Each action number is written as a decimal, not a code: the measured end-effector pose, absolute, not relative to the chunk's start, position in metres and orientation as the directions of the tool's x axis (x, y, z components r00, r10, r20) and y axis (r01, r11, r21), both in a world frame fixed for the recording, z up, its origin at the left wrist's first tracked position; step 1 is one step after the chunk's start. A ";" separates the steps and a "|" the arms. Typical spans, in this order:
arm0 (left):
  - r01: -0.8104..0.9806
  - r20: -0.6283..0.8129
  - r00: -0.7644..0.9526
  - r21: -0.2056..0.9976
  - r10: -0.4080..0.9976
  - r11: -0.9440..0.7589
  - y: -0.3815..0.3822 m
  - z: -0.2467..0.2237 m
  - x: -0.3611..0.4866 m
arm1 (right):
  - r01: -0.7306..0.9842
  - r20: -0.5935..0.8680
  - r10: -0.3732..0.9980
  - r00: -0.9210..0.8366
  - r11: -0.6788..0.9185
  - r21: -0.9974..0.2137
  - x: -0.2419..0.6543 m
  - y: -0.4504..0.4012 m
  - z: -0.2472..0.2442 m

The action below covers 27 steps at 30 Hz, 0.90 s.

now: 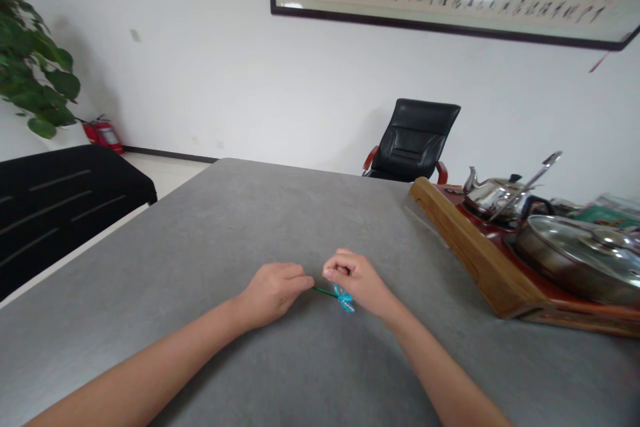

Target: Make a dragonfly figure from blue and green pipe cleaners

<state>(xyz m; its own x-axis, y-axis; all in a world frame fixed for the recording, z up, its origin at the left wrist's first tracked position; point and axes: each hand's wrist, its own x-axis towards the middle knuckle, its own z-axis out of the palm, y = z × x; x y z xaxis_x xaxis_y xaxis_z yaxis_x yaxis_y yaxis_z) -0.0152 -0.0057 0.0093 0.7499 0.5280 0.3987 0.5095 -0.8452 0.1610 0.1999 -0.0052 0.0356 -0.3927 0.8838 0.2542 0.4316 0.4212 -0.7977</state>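
A small blue dragonfly-shaped ornament [344, 298] on a thin green stem [325, 291] lies low over the grey tabletop [165, 260]. My left hand [273, 295] pinches the stem's end between its fingertips. My right hand [356, 280] is curled closed just beyond the blue piece, its heel right beside the wings. Whether it touches them I cannot tell. Nothing shows inside its fingers.
A wooden tray [480, 260] at the table's right holds a steel kettle [493, 193] and a lidded steel pot [575, 257]. Beyond the table's far edge stand a black office chair [413, 140] and a fire extinguisher [103, 135]. A black bench [60, 207] runs along the left.
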 end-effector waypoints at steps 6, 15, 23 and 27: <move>0.636 0.437 0.602 0.244 0.668 -0.732 -0.004 0.006 -0.016 | 0.776 0.503 0.740 -0.447 0.600 -0.192 0.184 -0.031 0.051; 0.393 0.278 0.390 0.812 0.878 -0.432 -0.003 0.010 -0.007 | 0.841 0.573 0.684 -0.451 0.542 0.016 0.174 -0.034 0.024; 0.019 0.008 0.434 1.000 0.901 -0.018 -0.007 0.017 0.002 | 0.844 0.564 0.723 -0.398 0.529 -0.082 0.174 -0.030 0.021; 0.065 0.062 0.387 0.993 0.920 -0.094 -0.008 0.020 0.003 | 0.826 0.567 0.714 -0.411 0.554 -0.099 0.171 -0.032 0.021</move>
<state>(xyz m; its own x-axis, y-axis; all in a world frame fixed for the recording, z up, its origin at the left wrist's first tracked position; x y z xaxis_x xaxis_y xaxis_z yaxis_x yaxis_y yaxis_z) 0.0032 -0.0079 0.0200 0.3873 0.9199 0.0617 0.0647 -0.0939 0.9935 0.1709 -0.0320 0.0214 -0.4109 0.7139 0.5670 0.8264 0.5543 -0.0992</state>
